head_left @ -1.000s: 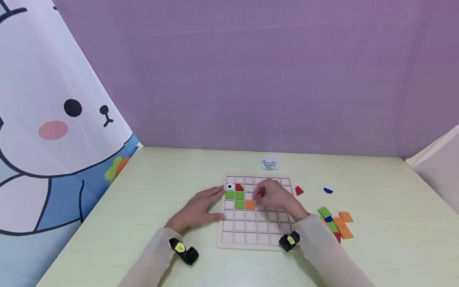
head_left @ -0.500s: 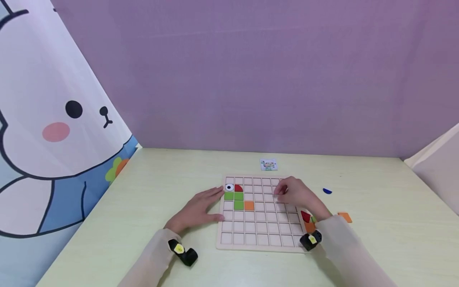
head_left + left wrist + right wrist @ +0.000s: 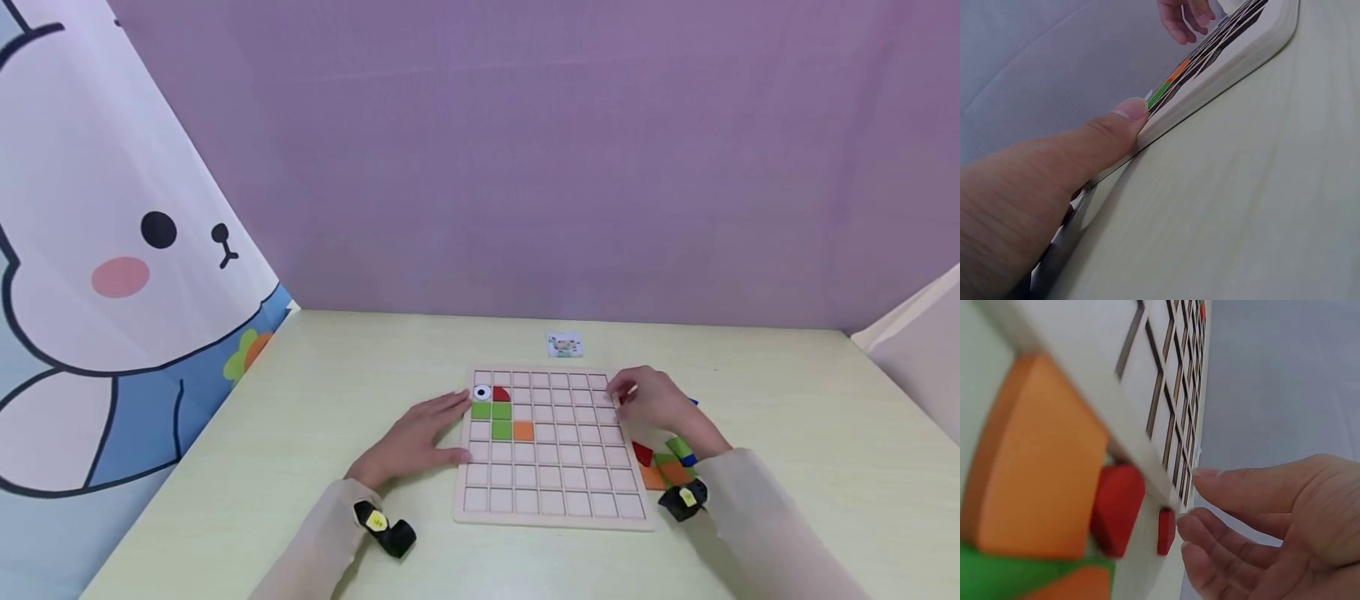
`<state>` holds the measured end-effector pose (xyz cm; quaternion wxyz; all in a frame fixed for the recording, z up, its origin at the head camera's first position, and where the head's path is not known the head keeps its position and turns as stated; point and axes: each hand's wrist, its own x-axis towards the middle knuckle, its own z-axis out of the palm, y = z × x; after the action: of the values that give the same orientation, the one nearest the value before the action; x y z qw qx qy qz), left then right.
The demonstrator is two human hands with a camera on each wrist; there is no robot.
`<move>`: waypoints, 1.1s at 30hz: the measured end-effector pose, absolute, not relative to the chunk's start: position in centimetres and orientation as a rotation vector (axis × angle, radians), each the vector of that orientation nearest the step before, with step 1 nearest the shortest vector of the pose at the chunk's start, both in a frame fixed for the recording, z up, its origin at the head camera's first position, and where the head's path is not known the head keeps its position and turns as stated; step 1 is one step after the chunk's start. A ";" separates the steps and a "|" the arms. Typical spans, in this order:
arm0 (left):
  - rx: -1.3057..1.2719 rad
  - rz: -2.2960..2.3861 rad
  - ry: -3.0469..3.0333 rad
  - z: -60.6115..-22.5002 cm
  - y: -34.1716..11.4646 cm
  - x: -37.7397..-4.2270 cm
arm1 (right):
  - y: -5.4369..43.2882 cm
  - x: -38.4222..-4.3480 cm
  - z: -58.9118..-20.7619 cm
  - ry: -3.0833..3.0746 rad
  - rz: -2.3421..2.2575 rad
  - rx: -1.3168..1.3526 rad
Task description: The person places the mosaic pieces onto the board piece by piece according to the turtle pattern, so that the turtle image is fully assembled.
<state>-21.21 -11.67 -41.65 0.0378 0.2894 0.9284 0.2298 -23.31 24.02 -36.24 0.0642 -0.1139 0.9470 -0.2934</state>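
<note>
Yellow patches [image 3: 377, 520]: on the black cameras at my wrists; the marks on them are too small to read.
Loose pile [image 3: 652, 477]: orange, green, red and blue pieces, overlapping beside the board's right edge, below my right hand.
My left hand [image 3: 412, 437]: at the board's left edge, fingers stretched, thumb pressed against the rim, gripping no piece.
Grid board [image 3: 555, 527]: lying flat between my hands; green tiles [image 3: 502, 429], an orange tile [image 3: 522, 431], a red tile [image 3: 501, 393] and an eye tile [image 3: 482, 392] sit in its upper-left cells.
My right hand [image 3: 654, 404]: just off the board's upper right edge, fingers loosely bent, thumb apart from them, nothing visible between.
Red piece [image 3: 1166, 532]: on the table by that edge, just beside my right fingertips; whether they touch it, I cannot tell.
Its long axis: uncertain, being foreshortened and partly covered.
Nearer hand: my right, clearly; the left is across the board.
Picture card [image 3: 564, 345]: beyond the board, a small coloured image, no legible writing.
</note>
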 end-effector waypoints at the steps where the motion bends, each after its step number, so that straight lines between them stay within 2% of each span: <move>1: 0.891 0.704 2.850 -41.7 -11.7 -21.2 | 24.2 -23.4 -36.2 2.855 -0.889 -0.340; 16: 0.855 0.692 2.845 -41.9 -11.6 -21.3 | 25.8 -24.5 -37.3 2.854 -0.817 -0.283; 33: 0.845 0.695 2.847 -41.7 -11.6 -21.3 | 26.4 -24.1 -37.6 2.828 -0.785 -0.194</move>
<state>-21.30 -11.56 -41.69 0.0459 0.2767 0.9325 0.2276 -24.07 26.42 -37.56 0.0998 -0.0657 0.9567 -0.2655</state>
